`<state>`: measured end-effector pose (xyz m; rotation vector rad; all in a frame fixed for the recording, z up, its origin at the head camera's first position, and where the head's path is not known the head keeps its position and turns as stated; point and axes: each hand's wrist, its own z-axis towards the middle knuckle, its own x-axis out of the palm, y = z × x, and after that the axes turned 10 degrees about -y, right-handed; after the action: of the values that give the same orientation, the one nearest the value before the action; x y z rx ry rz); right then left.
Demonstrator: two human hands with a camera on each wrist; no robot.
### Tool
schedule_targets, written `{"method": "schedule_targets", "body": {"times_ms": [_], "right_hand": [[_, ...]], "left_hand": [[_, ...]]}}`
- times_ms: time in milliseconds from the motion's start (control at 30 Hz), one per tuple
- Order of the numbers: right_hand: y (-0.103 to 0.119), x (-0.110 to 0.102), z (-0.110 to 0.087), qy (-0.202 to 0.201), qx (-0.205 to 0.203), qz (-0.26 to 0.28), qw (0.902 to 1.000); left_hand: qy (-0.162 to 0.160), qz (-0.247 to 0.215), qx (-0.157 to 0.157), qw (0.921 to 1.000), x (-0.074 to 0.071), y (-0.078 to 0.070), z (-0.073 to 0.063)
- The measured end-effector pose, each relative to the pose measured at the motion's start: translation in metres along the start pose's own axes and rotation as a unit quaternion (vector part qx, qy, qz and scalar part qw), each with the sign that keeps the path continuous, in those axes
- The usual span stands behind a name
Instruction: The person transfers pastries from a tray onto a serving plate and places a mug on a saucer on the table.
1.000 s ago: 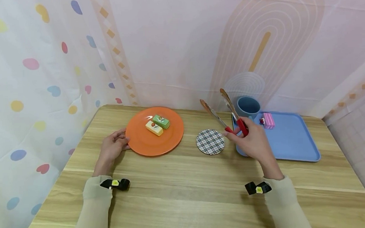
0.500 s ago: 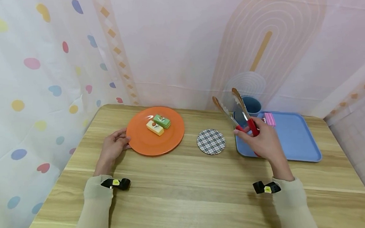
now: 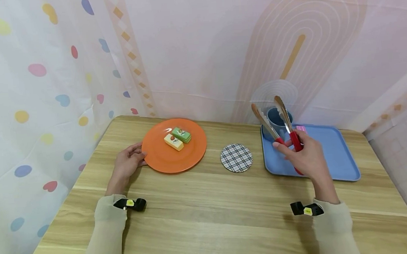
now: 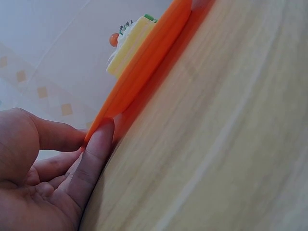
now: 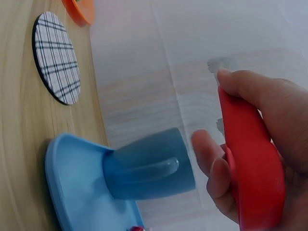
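My left hand [image 3: 128,161] pinches the near-left rim of an orange plate [image 3: 164,161]. In the left wrist view, the fingers and thumb [image 4: 98,142] meet at the rim. A yellow toy cake slice [image 3: 174,143] and a green one [image 3: 181,134] lie side by side on the plate. My right hand [image 3: 306,156] grips red-handled tongs [image 3: 296,140] over the blue tray [image 3: 332,154], their tips apart and pointing away with nothing between them. Behind the tongs, a blue mug [image 5: 149,168] stands on the tray. A pink striped cake slice [image 3: 301,128] is partly hidden by the right hand.
A round plaid coaster [image 3: 236,158] lies on the wooden table [image 3: 201,219] between plate and tray. A patterned curtain [image 3: 192,47] hangs right behind the table's back edge, and a dotted one [image 3: 44,112] hangs at the left.
My right hand has carried the tongs to the right, so they now overlap the mug and the pink cake slice is more covered. The left hand stays at the plate.
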<state>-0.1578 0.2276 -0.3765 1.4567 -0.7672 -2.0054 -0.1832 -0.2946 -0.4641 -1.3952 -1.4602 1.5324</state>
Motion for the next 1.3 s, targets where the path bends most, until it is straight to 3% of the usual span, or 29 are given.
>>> {"method": "schedule_targets", "body": {"times_ms": [467, 967, 1300], "right_hand": [[-0.017, -0.018, 0.002, -0.036, 0.022, -0.029, 0.9987], [-0.047, -0.038, 0.002, -0.052, 0.12, -0.063, 0.9894], [-0.052, -0.043, 0.006, -0.058, 0.141, -0.084, 0.9848]], "left_hand": [[0.0, -0.004, 0.001, 1.0, 0.001, 0.001, -0.001], [0.005, 0.007, 0.012, 0.9999, 0.002, 0.0, 0.0], [0.007, 0.007, 0.012, 0.9999, -0.001, 0.001, -0.001]]}}
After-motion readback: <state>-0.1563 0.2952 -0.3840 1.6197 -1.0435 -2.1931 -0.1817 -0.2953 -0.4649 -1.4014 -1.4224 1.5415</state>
